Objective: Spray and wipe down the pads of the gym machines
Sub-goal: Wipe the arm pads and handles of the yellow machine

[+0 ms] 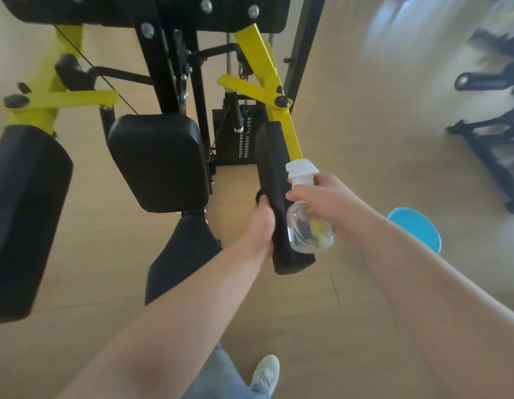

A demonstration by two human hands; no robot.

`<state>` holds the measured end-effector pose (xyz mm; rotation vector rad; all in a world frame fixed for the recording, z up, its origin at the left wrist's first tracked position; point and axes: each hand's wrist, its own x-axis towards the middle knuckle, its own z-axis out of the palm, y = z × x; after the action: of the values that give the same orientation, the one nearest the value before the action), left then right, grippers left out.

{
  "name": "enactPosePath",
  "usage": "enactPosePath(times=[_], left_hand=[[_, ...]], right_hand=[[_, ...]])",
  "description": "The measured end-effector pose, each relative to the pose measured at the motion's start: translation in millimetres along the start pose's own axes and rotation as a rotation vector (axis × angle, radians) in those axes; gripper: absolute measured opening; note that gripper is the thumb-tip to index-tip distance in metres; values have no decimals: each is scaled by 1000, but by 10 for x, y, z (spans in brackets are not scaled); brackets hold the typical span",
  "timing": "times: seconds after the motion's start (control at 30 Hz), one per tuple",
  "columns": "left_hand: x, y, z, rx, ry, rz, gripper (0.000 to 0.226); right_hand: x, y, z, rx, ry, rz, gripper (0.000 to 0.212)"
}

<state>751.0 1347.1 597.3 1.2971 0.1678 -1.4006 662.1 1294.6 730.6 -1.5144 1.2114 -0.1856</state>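
Where the yellow arm [290, 131] slopes down on the machine's right side, the arm pad [271, 168] hangs at centre-right of the view. It is long, narrow and black, with matte upholstery and a squared lower end, seen nearly edge-on and slightly tilted.

Left hand [261, 226]: curled against the pad's left face, fingers clutching a dark cloth [260, 197] bunched between hand and pad.

Right hand [328, 203]: just right of the pad, wrapped round the neck of a clear spray bottle [307, 234], its white spray head [300, 168] uppermost, beside the pad's edge.

Further left: black rounded-square middle pad [158, 165], seat [183, 254] below it, big left pad [22, 220] at the frame edge. A blue bucket [420, 226] stands on the wood floor [365, 125] beyond the right forearm.
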Motion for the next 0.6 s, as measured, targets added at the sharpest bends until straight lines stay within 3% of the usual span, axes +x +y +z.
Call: enactPosePath(times=[0.17,0.33,0.6], left_hand=[[-312,530,2,-280,-37,138,64],[-737,663,-309,-571,-13,241,46],[-1363,676,-802,-518,89,305,24]], right_hand=[[-69,48,-101,84,53,-9,34],[-256,-27,-158,140,31,-38,40],[-496,-392,295,47,-128,-153,44]])
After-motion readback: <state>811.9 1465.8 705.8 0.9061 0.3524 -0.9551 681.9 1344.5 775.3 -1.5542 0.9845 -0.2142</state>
